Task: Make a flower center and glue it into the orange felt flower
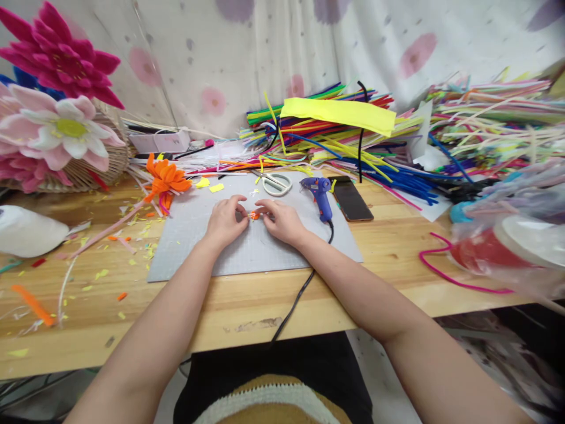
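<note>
Over the grey cutting mat (185,235), both hands meet around a small orange piece (255,216) with thin whitish bits beside it. My left hand (226,221) has its thumb and fingers curled in to the piece's left side. From the right, my right hand (282,221) pinches at the same piece with bent fingers. The fingertips partly cover it, so its exact shape is unclear. Behind the hands lie scissors (277,185) with pale handles. A blue hot glue gun (321,197) rests to the right of my right hand.
A phone (352,199) lies right of the glue gun. An orange fuzzy flower (165,179) sits at the mat's back left corner. Bundles of coloured pipe cleaners (318,132) fill the back. Yellow and orange scraps litter the left table. The glue gun's black cord (300,294) crosses the front edge.
</note>
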Motion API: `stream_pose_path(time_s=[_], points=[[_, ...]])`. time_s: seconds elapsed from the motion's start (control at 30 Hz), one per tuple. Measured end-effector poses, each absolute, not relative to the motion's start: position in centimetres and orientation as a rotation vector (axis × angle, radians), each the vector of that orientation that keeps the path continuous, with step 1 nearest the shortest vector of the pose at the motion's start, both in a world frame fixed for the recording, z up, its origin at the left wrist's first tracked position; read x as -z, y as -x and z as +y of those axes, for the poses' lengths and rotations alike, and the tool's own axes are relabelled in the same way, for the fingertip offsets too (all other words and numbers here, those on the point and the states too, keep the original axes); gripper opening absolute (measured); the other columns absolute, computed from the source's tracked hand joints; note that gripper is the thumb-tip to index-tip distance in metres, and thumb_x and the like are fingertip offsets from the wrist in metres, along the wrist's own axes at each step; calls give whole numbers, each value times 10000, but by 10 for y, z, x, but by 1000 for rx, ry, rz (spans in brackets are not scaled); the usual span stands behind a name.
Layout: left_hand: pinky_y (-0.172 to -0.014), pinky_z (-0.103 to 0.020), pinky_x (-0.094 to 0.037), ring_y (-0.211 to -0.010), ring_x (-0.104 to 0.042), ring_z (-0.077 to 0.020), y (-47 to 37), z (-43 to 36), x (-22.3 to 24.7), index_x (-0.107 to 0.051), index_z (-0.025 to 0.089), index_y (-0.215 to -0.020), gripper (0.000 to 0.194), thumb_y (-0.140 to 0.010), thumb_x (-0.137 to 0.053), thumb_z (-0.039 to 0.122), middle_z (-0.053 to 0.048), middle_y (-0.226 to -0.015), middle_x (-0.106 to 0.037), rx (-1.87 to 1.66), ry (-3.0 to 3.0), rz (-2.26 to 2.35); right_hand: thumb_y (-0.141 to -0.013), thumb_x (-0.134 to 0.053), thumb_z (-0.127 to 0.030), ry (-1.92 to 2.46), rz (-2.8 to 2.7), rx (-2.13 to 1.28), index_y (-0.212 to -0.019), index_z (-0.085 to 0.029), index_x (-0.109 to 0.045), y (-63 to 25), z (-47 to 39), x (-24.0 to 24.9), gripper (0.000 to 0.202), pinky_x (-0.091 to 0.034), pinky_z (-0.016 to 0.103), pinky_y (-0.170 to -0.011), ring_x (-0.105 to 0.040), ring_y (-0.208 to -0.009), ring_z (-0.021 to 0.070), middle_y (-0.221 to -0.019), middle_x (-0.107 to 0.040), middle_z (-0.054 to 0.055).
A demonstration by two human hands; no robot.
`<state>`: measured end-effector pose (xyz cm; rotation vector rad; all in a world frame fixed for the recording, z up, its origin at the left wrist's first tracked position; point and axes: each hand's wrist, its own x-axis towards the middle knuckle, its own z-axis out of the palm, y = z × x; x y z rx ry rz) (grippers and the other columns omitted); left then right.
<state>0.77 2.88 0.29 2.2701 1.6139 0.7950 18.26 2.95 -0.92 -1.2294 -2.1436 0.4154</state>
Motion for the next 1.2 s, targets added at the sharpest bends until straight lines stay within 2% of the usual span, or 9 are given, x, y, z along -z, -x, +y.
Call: stream_pose_path(time_s=[0.3,0.57,1.0,1.2], points=[[-923,-379,-401,-958,-583,-217,-8,30,-3,-493,230,-1100,398,-711,-569,186,-10,-842,-677,-819,-2223,1645,-774,-461,-86,1194,-2175,-373,-1126,-214,-544,-184,29,8,384,-466,302,-821,-605,-947,169,-1001,-699,19],[-980,-402,-357,-1058,-550,-220,-4,38,2,-474,234,-1157,451,-725,-569,144,-9,-913,-706,-836,-2228,1578,-770,-455,-89,1224,-2201,-356,-1125,-213,-557,-184,30,11,390,-471,321,-826,-596,-960,187,-993,-698,24],[-940,-386,-376,-984,-559,-220,-8,44,1,-505,220,-1096,351,-756,-559,154,-10,-864,-696,-798,-2276,1604,-785,-448,-106,1281,-2234,-367,-1157,-197,-561,-184,29,7,399,-461,314,-837,-593,-969,185,-1028,-684,47],[-936,-373,-386,-1014,-544,-218,-8,38,-1,-485,218,-1118,403,-729,-553,136,-21,-957,-672,-886,-2280,1624,-790,-446,-111,1295,-2246,-360,-1162,-202,-562,-184,28,6,400,-457,303,-843,-594,-979,176,-1050,-677,46]])
